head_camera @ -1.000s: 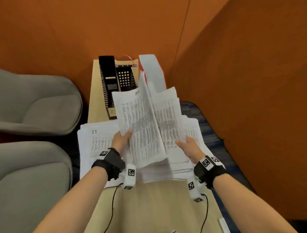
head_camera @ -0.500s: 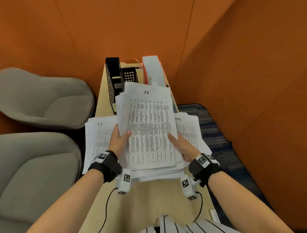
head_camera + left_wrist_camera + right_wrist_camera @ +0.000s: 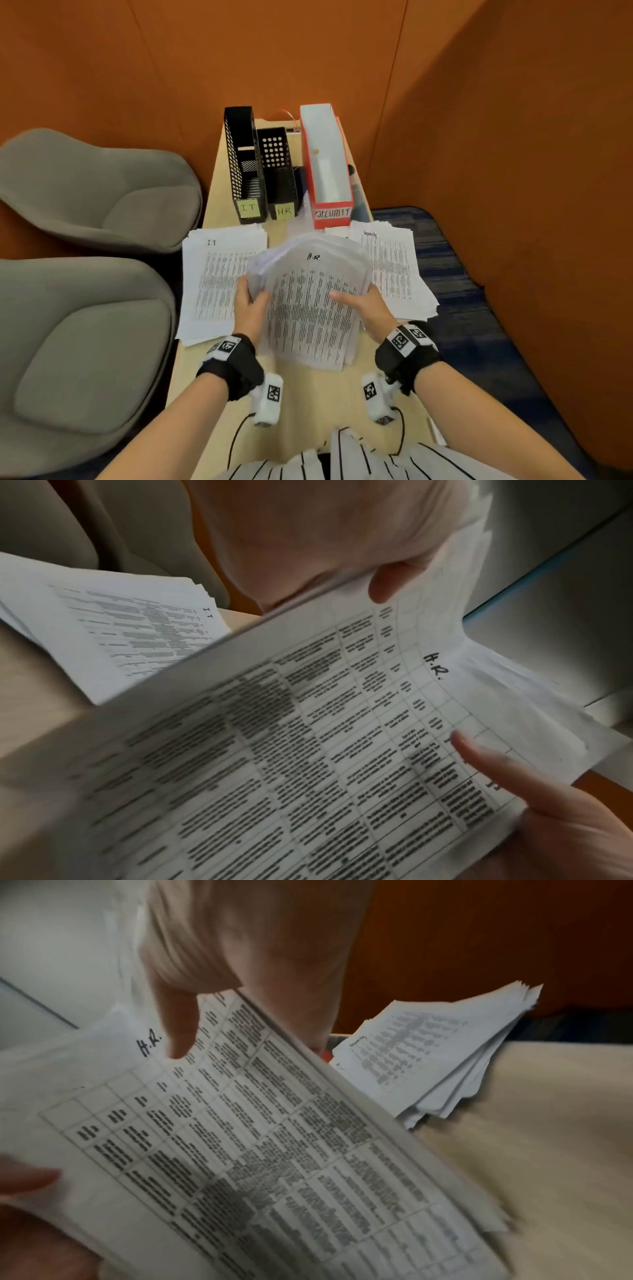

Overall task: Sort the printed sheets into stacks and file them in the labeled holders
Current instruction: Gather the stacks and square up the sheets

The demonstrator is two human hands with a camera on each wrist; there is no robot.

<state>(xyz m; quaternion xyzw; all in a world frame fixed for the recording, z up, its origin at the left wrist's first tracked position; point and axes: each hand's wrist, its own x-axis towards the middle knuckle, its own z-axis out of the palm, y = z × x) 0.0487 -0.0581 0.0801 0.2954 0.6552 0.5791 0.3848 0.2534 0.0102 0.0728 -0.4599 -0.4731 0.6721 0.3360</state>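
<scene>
Left hand (image 3: 249, 301) and right hand (image 3: 364, 303) both grasping H.R. stack (image 3: 310, 301), raised over surface (image 3: 318, 394) middle. IT stack (image 3: 219, 277) at left edge, Security stack (image 3: 394, 270) at right edge, holders (image 3: 260, 171) at far edge.

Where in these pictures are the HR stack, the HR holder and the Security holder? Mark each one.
HR stack (image 3: 308, 308): head view, on the printed top sheet between the hands.
HR holder (image 3: 285, 211): head view, on its front label.
Security holder (image 3: 333, 213): head view, on its front label.
</scene>
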